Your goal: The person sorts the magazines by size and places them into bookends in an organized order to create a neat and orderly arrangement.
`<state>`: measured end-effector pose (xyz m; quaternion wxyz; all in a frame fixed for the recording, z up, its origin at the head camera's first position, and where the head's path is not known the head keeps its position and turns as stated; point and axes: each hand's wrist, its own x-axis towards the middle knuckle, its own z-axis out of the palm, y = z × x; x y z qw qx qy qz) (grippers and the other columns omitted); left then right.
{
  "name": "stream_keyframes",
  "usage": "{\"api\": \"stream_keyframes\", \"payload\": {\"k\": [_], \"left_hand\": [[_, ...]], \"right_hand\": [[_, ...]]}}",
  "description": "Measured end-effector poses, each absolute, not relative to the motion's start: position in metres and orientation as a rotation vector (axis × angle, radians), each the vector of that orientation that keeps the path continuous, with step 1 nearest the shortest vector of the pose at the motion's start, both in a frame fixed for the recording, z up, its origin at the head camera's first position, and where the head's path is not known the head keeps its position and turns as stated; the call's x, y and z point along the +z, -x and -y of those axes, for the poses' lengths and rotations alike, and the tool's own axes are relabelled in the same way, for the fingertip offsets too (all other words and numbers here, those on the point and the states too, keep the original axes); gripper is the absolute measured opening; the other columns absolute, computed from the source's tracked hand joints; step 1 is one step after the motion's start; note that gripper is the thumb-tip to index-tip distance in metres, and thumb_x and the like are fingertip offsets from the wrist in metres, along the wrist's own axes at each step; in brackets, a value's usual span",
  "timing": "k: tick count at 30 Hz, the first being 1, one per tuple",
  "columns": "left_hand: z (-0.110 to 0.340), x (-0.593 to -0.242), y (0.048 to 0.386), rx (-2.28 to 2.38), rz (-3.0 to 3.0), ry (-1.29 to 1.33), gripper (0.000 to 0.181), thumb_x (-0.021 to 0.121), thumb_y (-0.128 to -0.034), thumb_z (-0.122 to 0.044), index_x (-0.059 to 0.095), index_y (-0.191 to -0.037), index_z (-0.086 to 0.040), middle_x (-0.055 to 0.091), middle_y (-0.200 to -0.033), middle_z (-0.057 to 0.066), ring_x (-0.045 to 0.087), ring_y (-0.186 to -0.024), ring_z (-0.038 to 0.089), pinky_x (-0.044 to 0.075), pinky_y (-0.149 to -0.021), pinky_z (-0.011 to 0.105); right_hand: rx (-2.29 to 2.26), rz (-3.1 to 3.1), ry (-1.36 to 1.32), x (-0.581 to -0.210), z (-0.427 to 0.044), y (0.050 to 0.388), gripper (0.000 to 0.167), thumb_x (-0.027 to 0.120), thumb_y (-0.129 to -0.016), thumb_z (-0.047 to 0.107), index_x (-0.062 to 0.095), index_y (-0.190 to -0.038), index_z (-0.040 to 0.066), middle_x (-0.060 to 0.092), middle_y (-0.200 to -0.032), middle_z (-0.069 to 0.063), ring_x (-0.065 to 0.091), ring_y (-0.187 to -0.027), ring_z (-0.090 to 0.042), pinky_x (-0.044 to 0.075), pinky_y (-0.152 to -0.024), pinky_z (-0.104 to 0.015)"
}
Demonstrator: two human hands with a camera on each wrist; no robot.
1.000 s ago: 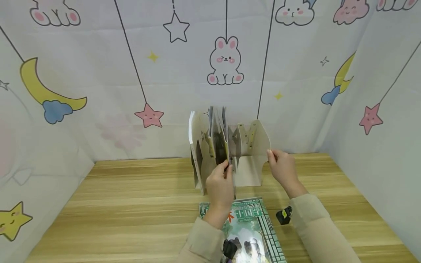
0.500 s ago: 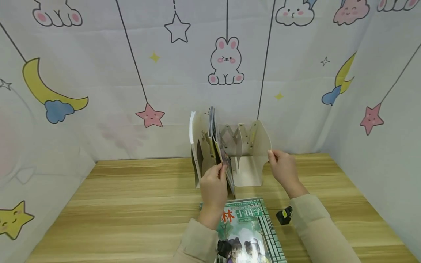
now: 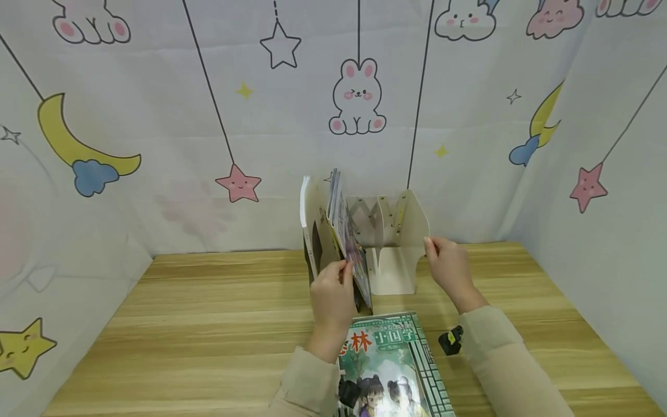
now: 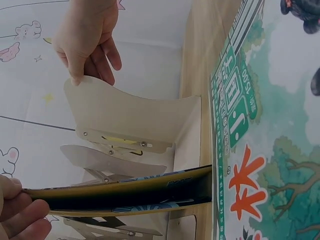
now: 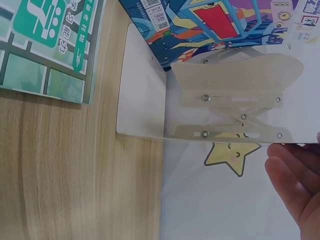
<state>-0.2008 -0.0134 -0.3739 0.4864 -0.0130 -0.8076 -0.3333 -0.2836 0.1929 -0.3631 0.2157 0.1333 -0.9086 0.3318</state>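
Note:
A cream metal expanding book stand (image 3: 393, 275) stands at the back of the table. My right hand (image 3: 450, 269) pinches the front edge of its right end panel (image 5: 225, 135) between thumb and fingers. Several thin magazines (image 3: 341, 223) lean in the stand's left part, tops tilted left. My left hand (image 3: 333, 295) pinches their front edge; in the left wrist view, its fingers (image 4: 25, 217) are at the corner of a yellow-edged magazine (image 4: 125, 190), with a dark gap between its layers. In the right wrist view, a colourful blue cover (image 5: 200, 25) faces the stand's right part.
A green-covered magazine (image 3: 383, 359) lies flat in front of the stand, partly under my left forearm. A small black object (image 3: 450, 340) is by my right sleeve. A patterned white curtain (image 3: 292, 116) hangs behind the wooden table (image 3: 208, 330).
My left hand has moved left. The right-hand magazines in the stand have swung left against the others, closing the gap between them. My right hand has stayed on the end panel.

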Motion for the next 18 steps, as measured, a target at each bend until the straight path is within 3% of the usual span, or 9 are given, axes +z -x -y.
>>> {"api": "stream_keyframes", "payload": {"k": [7, 18], "left_hand": [[0.0165, -0.3753, 0.2001, -0.830, 1.983, 0.035, 0.010, 0.070, -0.0835, -0.006, 0.069, -0.080, 0.003, 0.068, -0.069, 0.013, 0.063, -0.055, 0.018, 0.052, -0.048, 0.022], [0.0216, -0.3732, 0.1990, -0.836, 2.004, 0.060, 0.011, 0.071, -0.0829, -0.008, 0.069, -0.080, 0.002, 0.068, -0.067, 0.011, 0.062, -0.053, 0.016, 0.051, -0.047, 0.021]], "right_hand": [[0.890, 2.563, -0.380, -0.3611, -0.1939, 0.2841, 0.029, 0.050, -0.099, 0.017, 0.066, -0.086, -0.004, 0.064, -0.069, -0.015, 0.044, -0.048, -0.015, 0.036, -0.046, -0.027], [0.962, 2.662, -0.382, -0.3545, -0.1973, 0.2848, 0.034, 0.045, -0.101, 0.022, 0.066, -0.101, -0.005, 0.069, -0.083, -0.020, 0.047, -0.051, -0.014, 0.039, -0.049, -0.029]]}}
